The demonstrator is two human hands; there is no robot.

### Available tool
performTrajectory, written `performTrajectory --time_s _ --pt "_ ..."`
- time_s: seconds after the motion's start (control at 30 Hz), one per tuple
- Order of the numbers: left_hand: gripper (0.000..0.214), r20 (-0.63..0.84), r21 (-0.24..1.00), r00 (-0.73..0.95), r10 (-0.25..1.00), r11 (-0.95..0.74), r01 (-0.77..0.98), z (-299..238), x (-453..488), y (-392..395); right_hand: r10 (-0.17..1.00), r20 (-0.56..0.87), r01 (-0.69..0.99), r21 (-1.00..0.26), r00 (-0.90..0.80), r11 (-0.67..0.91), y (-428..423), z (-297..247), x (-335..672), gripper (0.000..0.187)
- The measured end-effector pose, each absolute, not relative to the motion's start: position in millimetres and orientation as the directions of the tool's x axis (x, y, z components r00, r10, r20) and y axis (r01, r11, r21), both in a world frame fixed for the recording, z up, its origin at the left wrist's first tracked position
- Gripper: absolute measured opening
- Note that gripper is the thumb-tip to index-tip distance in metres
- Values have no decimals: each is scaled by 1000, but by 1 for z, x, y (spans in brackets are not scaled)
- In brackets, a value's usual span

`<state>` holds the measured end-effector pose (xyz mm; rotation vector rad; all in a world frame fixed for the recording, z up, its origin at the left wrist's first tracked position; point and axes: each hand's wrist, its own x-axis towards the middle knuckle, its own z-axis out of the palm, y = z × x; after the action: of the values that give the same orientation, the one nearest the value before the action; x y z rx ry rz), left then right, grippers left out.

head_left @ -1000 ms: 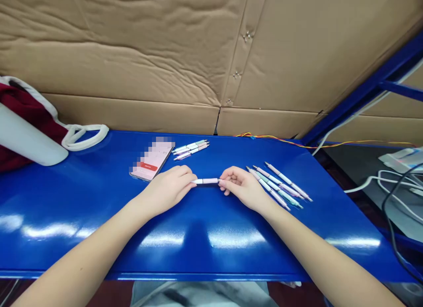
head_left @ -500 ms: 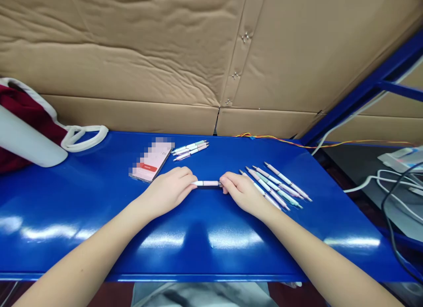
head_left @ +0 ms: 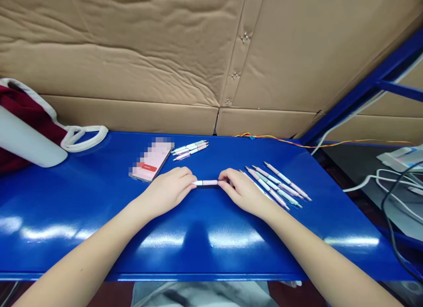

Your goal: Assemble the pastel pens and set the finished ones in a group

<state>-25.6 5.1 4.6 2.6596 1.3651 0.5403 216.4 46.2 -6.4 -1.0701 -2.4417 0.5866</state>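
Observation:
Just above the blue table, a white and pale pink pen point(head_left: 209, 182) lies level between my two hands. The fingers of my left hand point(head_left: 172, 189) are closed on its left end. At its right end, the thumb and fingertips of my right hand point(head_left: 240, 190) pinch the tip, which they mostly hide. Several pens point(head_left: 276, 185) in white, pink and green lie slanted beside my right hand, one partly behind it. A smaller group of pens point(head_left: 191, 149) rests farther back, to the right of the phone.
A phone point(head_left: 153, 161) with a partly blurred screen lies beyond my left hand. On the far left are a white cylinder point(head_left: 31, 137) and a dark red bag point(head_left: 20, 104) with white trim. Cables point(head_left: 393, 179) run along the right, and cardboard point(head_left: 148, 64) backs the table point(head_left: 198, 245).
My right hand's fingers have shifted and loosened a little around the pen's right end. My left hand and the other pens stay in place. The phone's digits have changed.

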Motion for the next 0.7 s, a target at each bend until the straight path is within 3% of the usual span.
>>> performTrajectory --time_s 0.2,0.3,0.37,0.5,0.7 --pt "26 252 216 554 793 -604 767 5 -25 4 736 185 575 -514 -651 637 45 -7 214 26" --pt "25 238 242 542 806 -590 770 5 -25 4 765 183 583 -546 -617 601 44 -6 216 14" --pt "25 231 259 536 812 -582 771 5 -25 4 768 199 576 -555 -609 601 43 -5 217 19" --pt "25 222 256 540 812 -583 771 5 -25 5 722 219 557 -505 -656 659 43 -5 217 5" --pt "26 224 244 545 808 -588 771 6 -25 5 697 194 543 -498 -690 676 45 -5 217 18"
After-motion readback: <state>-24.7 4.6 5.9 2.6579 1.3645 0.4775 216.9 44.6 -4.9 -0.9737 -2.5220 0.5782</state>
